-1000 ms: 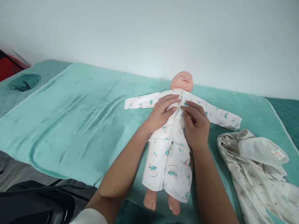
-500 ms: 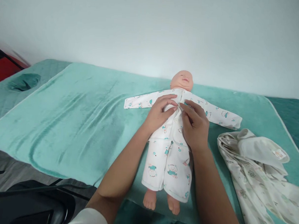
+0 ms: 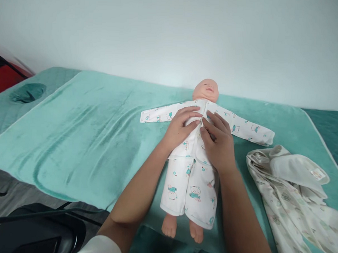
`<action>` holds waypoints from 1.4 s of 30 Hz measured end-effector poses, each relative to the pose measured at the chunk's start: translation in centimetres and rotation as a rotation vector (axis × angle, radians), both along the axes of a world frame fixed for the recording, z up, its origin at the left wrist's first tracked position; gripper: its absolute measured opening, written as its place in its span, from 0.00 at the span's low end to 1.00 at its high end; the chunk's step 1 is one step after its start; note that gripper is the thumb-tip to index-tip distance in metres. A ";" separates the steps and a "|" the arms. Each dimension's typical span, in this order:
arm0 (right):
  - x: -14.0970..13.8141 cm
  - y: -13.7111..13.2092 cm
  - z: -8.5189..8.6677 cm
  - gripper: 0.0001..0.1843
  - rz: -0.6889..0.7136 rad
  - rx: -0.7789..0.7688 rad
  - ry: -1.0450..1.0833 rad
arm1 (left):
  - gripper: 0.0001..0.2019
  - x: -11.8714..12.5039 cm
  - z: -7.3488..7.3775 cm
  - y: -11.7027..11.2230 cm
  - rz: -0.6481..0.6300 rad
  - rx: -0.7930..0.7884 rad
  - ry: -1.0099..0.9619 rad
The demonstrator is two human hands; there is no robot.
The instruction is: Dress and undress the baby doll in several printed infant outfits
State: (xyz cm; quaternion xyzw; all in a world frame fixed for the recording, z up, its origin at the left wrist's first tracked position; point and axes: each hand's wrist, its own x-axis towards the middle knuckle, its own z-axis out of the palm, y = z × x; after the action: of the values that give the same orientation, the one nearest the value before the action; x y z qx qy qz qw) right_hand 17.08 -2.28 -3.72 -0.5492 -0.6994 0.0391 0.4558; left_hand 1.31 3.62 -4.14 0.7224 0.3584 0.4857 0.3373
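Note:
A baby doll (image 3: pixel 206 90) lies on its back, arms spread, in a white printed shirt (image 3: pixel 185 145) and matching pants (image 3: pixel 194 193). My left hand (image 3: pixel 181 127) rests over one side of the shirt's chest, thumb and fingertips closed on the cloth along the front opening. Facing it, my right hand (image 3: pixel 219 138) pinches the other edge of the opening with thumb and forefinger close to the left fingertips. The fastening under my fingers is mostly hidden. The doll's bare feet stick out below the pants.
A crumpled pale printed baby garment (image 3: pixel 292 191) lies to the right of the doll. Beneath everything is a green velvety sheet (image 3: pixel 101 127) on a bed against a white wall. A black chair (image 3: pixel 38 229) stands at the lower left.
My right fingers have shifted slightly left and closer to my left fingertips at the shirt's opening. My left hand and the doll stay nearly still.

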 end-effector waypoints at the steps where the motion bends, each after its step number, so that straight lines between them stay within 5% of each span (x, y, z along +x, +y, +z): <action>1: 0.0 0.0 0.0 0.17 0.005 -0.008 0.014 | 0.08 0.0 0.0 0.0 -0.001 0.006 0.002; 12: -0.7 0.0 -0.1 0.10 -0.057 0.014 0.093 | 0.11 0.0 0.5 -0.4 0.010 0.031 0.065; 19: -0.6 0.3 -0.2 0.14 -0.081 -0.021 0.214 | 0.12 0.0 0.2 -0.2 -0.014 0.043 0.034; 28: -0.1 0.0 0.2 0.06 -0.005 -0.056 0.465 | 0.03 -0.6 0.8 -0.5 -0.081 -0.003 0.023; 36: 1.3 -0.1 1.2 0.10 0.105 -0.131 0.267 | 0.05 -2.5 2.2 -0.5 -0.297 -0.053 0.220; 42: 1.8 -0.3 1.4 0.09 0.155 -0.161 0.199 | 0.07 -2.9 2.6 -0.8 -0.286 -0.093 0.268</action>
State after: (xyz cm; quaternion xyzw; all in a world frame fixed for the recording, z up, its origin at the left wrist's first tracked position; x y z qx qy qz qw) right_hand 18.85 -2.57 -2.30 -0.5217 -0.6856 0.1844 0.4730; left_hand -1.54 2.77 -1.52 0.8077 0.3159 0.3152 0.3853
